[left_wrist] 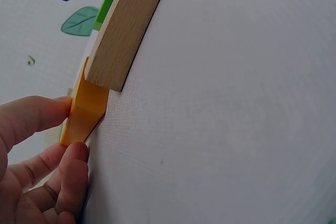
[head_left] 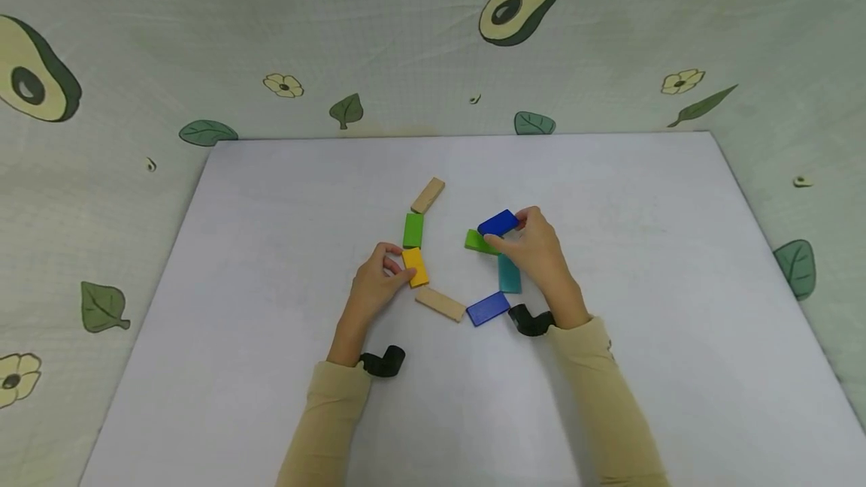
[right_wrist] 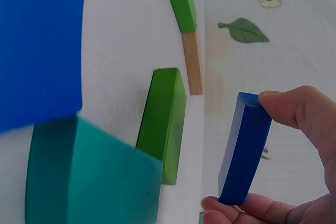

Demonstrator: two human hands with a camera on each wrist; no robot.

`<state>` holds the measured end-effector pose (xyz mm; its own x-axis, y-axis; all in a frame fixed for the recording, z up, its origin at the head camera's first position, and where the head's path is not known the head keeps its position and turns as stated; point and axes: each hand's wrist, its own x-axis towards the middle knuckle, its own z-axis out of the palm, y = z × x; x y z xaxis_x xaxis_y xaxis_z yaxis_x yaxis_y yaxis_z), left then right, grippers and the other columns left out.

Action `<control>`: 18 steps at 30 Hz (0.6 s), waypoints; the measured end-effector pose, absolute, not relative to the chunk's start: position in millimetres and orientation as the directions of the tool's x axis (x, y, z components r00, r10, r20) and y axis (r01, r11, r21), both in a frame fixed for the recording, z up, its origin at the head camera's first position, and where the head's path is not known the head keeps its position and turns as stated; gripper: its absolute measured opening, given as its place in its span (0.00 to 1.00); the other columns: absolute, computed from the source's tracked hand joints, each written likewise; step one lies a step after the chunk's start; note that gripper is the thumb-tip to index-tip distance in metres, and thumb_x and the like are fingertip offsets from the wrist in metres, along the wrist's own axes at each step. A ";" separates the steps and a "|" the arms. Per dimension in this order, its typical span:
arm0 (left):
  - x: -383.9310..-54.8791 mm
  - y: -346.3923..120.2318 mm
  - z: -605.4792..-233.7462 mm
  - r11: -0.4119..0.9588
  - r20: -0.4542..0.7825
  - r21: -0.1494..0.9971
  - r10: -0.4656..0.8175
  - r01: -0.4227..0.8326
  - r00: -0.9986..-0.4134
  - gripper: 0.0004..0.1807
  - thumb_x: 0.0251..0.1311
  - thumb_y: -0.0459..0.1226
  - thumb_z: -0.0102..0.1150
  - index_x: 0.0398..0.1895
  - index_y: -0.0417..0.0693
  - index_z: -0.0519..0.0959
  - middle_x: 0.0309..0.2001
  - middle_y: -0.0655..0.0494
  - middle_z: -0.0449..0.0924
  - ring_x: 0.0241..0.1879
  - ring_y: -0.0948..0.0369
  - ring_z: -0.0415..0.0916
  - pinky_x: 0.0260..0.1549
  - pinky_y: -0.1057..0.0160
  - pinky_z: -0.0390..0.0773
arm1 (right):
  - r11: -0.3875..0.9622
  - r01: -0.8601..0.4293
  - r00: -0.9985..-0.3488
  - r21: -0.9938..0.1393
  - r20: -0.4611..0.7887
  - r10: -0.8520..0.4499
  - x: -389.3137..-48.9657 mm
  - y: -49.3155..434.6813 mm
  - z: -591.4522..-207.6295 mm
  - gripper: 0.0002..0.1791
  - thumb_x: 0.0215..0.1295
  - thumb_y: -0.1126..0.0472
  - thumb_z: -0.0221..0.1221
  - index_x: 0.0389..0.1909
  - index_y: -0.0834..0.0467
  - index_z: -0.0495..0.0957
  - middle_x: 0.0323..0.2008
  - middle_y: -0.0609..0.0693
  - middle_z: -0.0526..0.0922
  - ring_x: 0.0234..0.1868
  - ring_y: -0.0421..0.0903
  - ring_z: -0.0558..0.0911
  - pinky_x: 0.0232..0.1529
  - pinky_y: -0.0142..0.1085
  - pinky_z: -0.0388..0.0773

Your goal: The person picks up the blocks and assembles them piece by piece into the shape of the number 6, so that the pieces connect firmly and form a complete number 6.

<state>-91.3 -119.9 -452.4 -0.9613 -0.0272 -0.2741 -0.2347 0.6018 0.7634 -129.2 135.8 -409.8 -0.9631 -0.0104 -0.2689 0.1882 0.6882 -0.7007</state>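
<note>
Head cam first: on the white tabletop (head_left: 271, 261), rectangular blocks curve round in a rough horseshoe. Reading it like a clock, there's a plain wooden block (head_left: 428, 195) at 11, a bright green block (head_left: 413, 231) at 10, a yellow block (head_left: 416, 267) between 8 and 9, a second plain wooden block (head_left: 440, 304) at 7, a medium-blue block (head_left: 488, 309) at 5, a teal block (head_left: 510, 274) at 4 and a second green block (head_left: 476, 242) at 2. The left hand (head_left: 376, 282) has the yellow one pinched; the right hand (head_left: 539, 249) grips a dark-blue block (head_left: 498, 223) that overlaps the second green from this angle. Left wrist cam: yellow's at 9 o'clock, fingertips on opposite sides, parted just enough to span it, with wood right beside it toward 1. Right wrist cam: dark-blue's around 4, thumb on its upper end, fingers under the lower one, spread to its length. Teal's at 7, medium-blue at 10.
</note>
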 end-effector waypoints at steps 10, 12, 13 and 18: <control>-91.2 -119.6 -453.0 0.612 -0.279 0.754 -0.031 -0.239 -0.960 0.22 0.55 0.43 0.63 0.51 0.48 0.69 0.31 0.52 0.74 0.26 0.59 0.68 0.25 0.67 0.65 | 0.725 0.080 -0.975 -0.684 -0.204 -0.085 -127.3 96.1 -406.8 0.36 0.53 0.47 0.65 0.53 0.68 0.65 0.46 0.61 0.74 0.43 0.53 0.73 0.46 0.44 0.74; -91.2 -119.6 -452.5 0.616 -0.285 0.749 -0.036 -0.246 -0.958 0.22 0.55 0.43 0.62 0.52 0.48 0.69 0.32 0.51 0.75 0.27 0.58 0.68 0.26 0.67 0.64 | 0.754 0.050 -0.976 -0.655 -0.192 -0.103 -127.7 87.7 -407.1 0.36 0.52 0.46 0.65 0.53 0.68 0.66 0.46 0.61 0.75 0.43 0.53 0.74 0.47 0.43 0.75; -91.3 -119.5 -452.3 0.617 -0.288 0.746 -0.037 -0.248 -0.957 0.22 0.56 0.43 0.62 0.52 0.48 0.69 0.32 0.51 0.75 0.27 0.58 0.68 0.26 0.67 0.65 | 0.773 0.032 -0.976 -0.634 -0.186 -0.112 -127.9 83.8 -407.7 0.37 0.52 0.46 0.65 0.53 0.68 0.66 0.46 0.62 0.75 0.43 0.53 0.74 0.47 0.43 0.75; -91.4 -119.5 -451.4 0.619 -0.295 0.743 -0.037 -0.254 -0.955 0.23 0.56 0.43 0.62 0.52 0.48 0.69 0.32 0.51 0.74 0.27 0.58 0.68 0.26 0.67 0.65 | 0.858 -0.050 -0.977 -0.511 -0.155 -0.149 -127.7 66.9 -410.8 0.37 0.51 0.44 0.65 0.51 0.68 0.67 0.44 0.62 0.75 0.44 0.54 0.74 0.47 0.43 0.75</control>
<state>-91.4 -119.5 -451.4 -0.9548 -0.0367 -0.2951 -0.2535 0.6192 0.7432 -127.7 66.9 -410.8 -0.9767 -0.1487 -0.1548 -0.0495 0.8579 -0.5114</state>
